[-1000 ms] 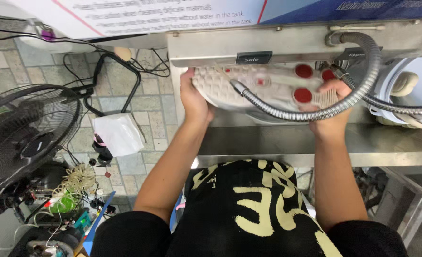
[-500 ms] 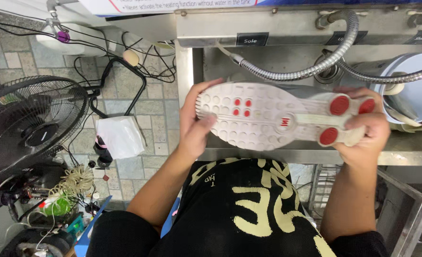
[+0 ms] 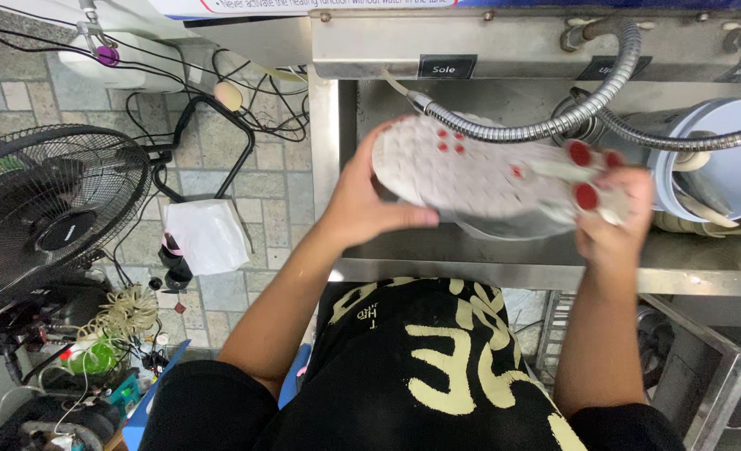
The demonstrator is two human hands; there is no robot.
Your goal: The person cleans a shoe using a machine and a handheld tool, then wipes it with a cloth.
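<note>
A white sports shoe (image 3: 487, 175) with red dots on its sole is held sole-up over a steel sink (image 3: 504, 259). My left hand (image 3: 370, 205) grips its toe end, fingers wrapped under the front. My right hand (image 3: 617, 225) grips the heel end by the red pads. A flexible metal hose (image 3: 554, 125) curves just above the shoe, its nozzle (image 3: 420, 100) near the toe.
A light blue bucket (image 3: 721, 150) with pale items stands at the sink's right. A black floor fan (image 3: 45, 217), tangled cables, a white bag (image 3: 207, 238) and clutter fill the tiled floor at left. A steel rack (image 3: 721, 367) sits lower right.
The shoe was pulled out from under the hose toward me, sole fully shown, then moved back and tilted toward the nozzle. Both hands stayed on it.
</note>
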